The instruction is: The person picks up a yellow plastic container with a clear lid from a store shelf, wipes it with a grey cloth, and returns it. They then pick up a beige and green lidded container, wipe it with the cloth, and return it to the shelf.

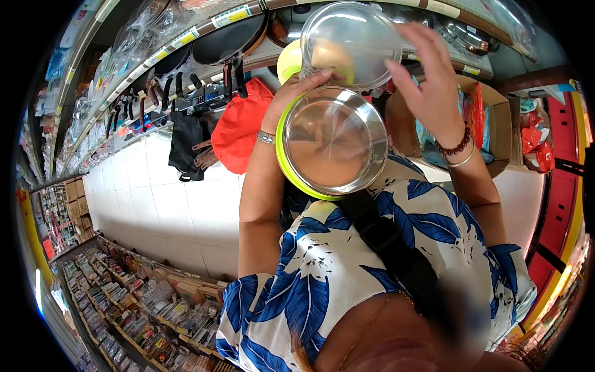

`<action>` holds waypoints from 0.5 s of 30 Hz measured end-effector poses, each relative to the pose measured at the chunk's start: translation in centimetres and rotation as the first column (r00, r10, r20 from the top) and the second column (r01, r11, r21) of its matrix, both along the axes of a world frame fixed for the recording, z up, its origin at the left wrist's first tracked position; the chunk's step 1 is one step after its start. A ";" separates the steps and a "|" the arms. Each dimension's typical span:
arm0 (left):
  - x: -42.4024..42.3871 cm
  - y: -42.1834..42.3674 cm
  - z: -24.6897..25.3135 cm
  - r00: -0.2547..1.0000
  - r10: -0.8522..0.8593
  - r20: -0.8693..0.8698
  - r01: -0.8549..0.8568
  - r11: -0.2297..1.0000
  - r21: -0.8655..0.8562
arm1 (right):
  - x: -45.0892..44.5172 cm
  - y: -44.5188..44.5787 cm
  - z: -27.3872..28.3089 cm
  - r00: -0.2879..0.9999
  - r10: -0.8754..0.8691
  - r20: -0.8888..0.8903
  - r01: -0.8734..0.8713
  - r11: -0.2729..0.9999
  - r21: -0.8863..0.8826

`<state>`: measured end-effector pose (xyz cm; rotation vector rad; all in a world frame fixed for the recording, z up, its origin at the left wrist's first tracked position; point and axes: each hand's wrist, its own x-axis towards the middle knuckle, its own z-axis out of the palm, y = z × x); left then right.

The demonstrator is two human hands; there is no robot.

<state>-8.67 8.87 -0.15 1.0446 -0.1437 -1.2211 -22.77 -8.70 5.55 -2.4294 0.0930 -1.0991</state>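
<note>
My left hand [301,93] grips a round steel bowl [332,144] with a lime-green outer side, its shiny inside facing up. Just beyond that bowl is a clear round plastic lid [351,28], its lower edge near my left thumb. Part of a pale yellow bowl [289,60] shows behind the lid and through it. A bit of grey mesh-like material [314,67] lies by the thumb; what it belongs to is unclear. My right hand [430,79] has its fingers spread beside the lid's right rim, slightly blurred. Whether its fingertips touch the rim I cannot tell.
Frying pans [228,39] fill the shelf ahead, handles sticking out. A red cloth bag [244,125] and a black bag [186,144] hang at the left. Cardboard boxes [499,125] of packaged goods stand right. Divided bins [139,297] lie lower left beside the tiled floor [162,200].
</note>
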 end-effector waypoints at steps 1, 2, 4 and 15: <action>-0.1 -0.1 0.1 1.000 0.006 0.011 -0.006 1.000 0.020 | 0.2 -0.2 0.4 0.999 -0.050 0.008 0.049 0.997 0.067; -0.1 -0.3 0.1 1.000 0.007 0.001 -0.007 1.000 0.019 | 0.6 -0.6 -0.3 1.000 0.013 -0.027 -0.007 0.976 0.218; -0.2 -0.4 -0.2 1.000 0.016 -0.015 -0.016 1.000 0.018 | 1.4 -1.8 -2.7 0.986 0.155 -0.063 -0.102 0.856 0.508; 1.2 0.2 -4.9 0.992 -0.006 -0.125 -0.016 0.984 -0.175 | -2.8 1.5 -0.3 0.914 0.386 -0.127 -0.400 0.910 -0.111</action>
